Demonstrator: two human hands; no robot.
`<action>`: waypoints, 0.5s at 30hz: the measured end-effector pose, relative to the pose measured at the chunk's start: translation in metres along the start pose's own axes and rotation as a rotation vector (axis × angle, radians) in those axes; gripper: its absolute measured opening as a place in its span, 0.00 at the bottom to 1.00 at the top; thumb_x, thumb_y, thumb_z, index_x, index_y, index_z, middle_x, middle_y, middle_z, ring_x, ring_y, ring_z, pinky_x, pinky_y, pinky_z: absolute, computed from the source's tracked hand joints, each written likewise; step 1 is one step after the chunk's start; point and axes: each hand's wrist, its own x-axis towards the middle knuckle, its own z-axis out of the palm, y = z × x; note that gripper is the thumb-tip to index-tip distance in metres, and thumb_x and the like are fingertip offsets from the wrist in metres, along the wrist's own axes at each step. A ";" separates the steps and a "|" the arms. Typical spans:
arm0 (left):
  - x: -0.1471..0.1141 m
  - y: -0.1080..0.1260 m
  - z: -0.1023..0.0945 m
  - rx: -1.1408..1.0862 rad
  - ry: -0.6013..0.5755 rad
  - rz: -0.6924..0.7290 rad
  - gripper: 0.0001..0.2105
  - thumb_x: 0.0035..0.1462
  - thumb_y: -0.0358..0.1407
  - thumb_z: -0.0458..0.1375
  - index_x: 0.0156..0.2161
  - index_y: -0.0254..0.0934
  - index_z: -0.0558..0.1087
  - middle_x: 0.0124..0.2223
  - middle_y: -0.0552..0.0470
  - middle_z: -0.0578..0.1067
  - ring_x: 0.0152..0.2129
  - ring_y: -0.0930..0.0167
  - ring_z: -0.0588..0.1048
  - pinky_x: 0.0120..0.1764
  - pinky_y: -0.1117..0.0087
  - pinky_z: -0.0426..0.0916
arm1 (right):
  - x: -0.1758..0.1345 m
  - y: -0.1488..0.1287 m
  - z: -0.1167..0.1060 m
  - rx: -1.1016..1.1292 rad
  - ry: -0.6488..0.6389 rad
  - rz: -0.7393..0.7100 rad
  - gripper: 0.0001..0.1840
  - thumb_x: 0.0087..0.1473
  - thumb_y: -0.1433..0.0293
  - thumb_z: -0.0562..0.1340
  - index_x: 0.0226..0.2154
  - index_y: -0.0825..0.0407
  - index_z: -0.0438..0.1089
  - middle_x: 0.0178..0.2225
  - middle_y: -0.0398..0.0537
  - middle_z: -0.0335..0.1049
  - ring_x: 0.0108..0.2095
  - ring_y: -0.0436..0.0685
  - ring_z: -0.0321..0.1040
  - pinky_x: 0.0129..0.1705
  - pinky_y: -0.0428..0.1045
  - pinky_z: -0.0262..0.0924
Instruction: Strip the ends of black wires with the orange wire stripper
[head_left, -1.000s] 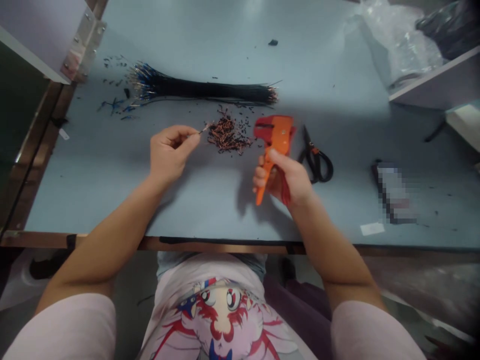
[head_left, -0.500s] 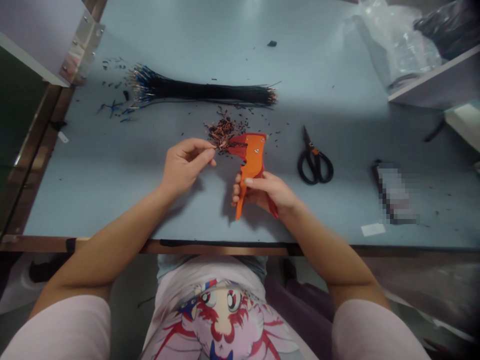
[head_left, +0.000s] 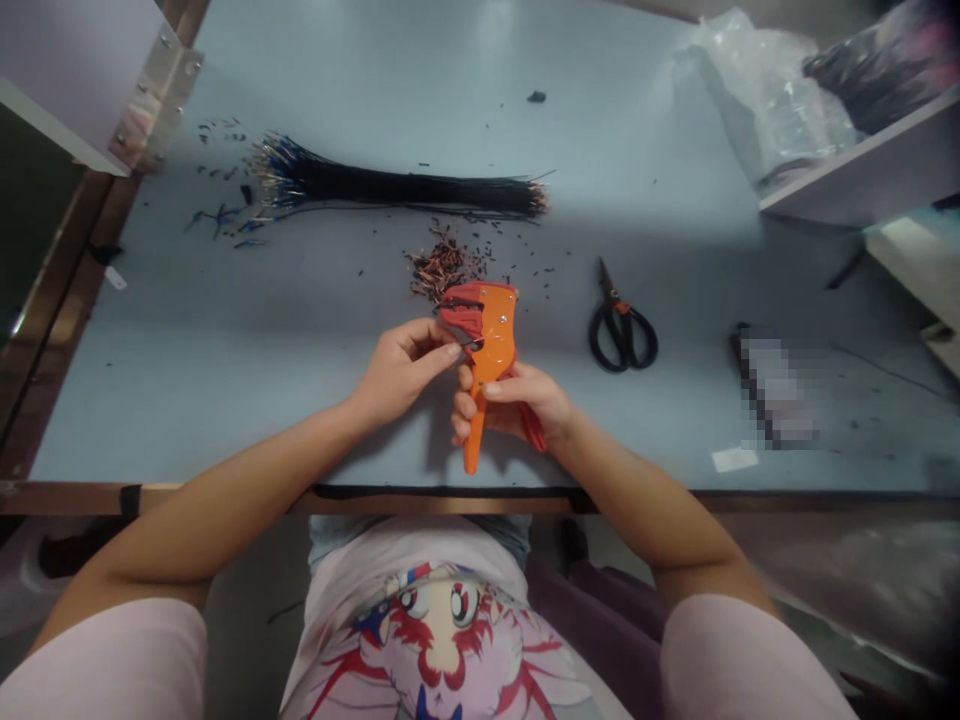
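- My left hand (head_left: 401,368) pinches a thin dark wire (head_left: 469,345) narrowly between thumb and forefinger.
- My right hand (head_left: 525,402) is wrapped around the handles of an orange-and-red wire stripper (head_left: 496,328), thumb on the orange one.
- A second ago my hands were well apart; now they are nearly together, lower and nearer the desk's front edge.
- The wire's end has shifted from the stripper's jaws down to the notch below its head, so I judge that a different part of the tool is now in play; whether it touches, I cannot tell.
- Just beyond the stripper lies the heap of copper and black scraps (head_left: 437,268), on the desk (head_left: 300,300).
- Behind that, the bundle of black wires (head_left: 405,188) lies where it was, blue ends leftward.
- Right of my hands, black-handled scissors (head_left: 624,332) rest untouched.
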 end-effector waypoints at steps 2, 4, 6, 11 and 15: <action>0.000 0.000 0.000 0.013 -0.020 0.015 0.08 0.50 0.38 0.62 0.28 0.36 0.72 0.28 0.54 0.74 0.25 0.75 0.72 0.34 0.72 0.67 | 0.000 0.000 0.000 0.000 -0.005 0.004 0.11 0.49 0.71 0.64 0.36 0.57 0.64 0.28 0.47 0.72 0.32 0.58 0.73 0.39 0.58 0.69; 0.000 -0.001 -0.001 0.028 -0.026 0.036 0.06 0.50 0.37 0.62 0.29 0.36 0.73 0.29 0.53 0.75 0.27 0.74 0.73 0.35 0.72 0.68 | 0.000 -0.001 0.000 -0.005 -0.012 0.008 0.12 0.49 0.70 0.64 0.37 0.57 0.65 0.28 0.47 0.72 0.32 0.58 0.73 0.39 0.59 0.69; 0.000 -0.002 0.000 0.040 -0.030 0.039 0.05 0.49 0.35 0.62 0.31 0.36 0.75 0.30 0.53 0.76 0.28 0.74 0.74 0.35 0.72 0.69 | -0.001 -0.001 0.001 -0.015 -0.015 0.015 0.12 0.50 0.70 0.65 0.37 0.58 0.65 0.28 0.47 0.72 0.31 0.57 0.73 0.39 0.59 0.69; -0.002 -0.003 0.001 0.002 -0.056 0.032 0.04 0.49 0.34 0.62 0.32 0.37 0.76 0.31 0.53 0.78 0.28 0.73 0.75 0.35 0.72 0.70 | -0.003 -0.001 0.003 -0.037 -0.028 0.016 0.13 0.52 0.66 0.65 0.36 0.58 0.65 0.28 0.47 0.71 0.30 0.57 0.72 0.38 0.58 0.69; -0.003 -0.003 0.003 -0.003 -0.047 0.069 0.04 0.49 0.34 0.62 0.31 0.37 0.76 0.31 0.52 0.78 0.28 0.73 0.76 0.35 0.72 0.71 | -0.005 0.000 0.005 -0.072 -0.049 -0.001 0.13 0.54 0.64 0.64 0.36 0.57 0.65 0.27 0.46 0.70 0.28 0.55 0.71 0.36 0.57 0.69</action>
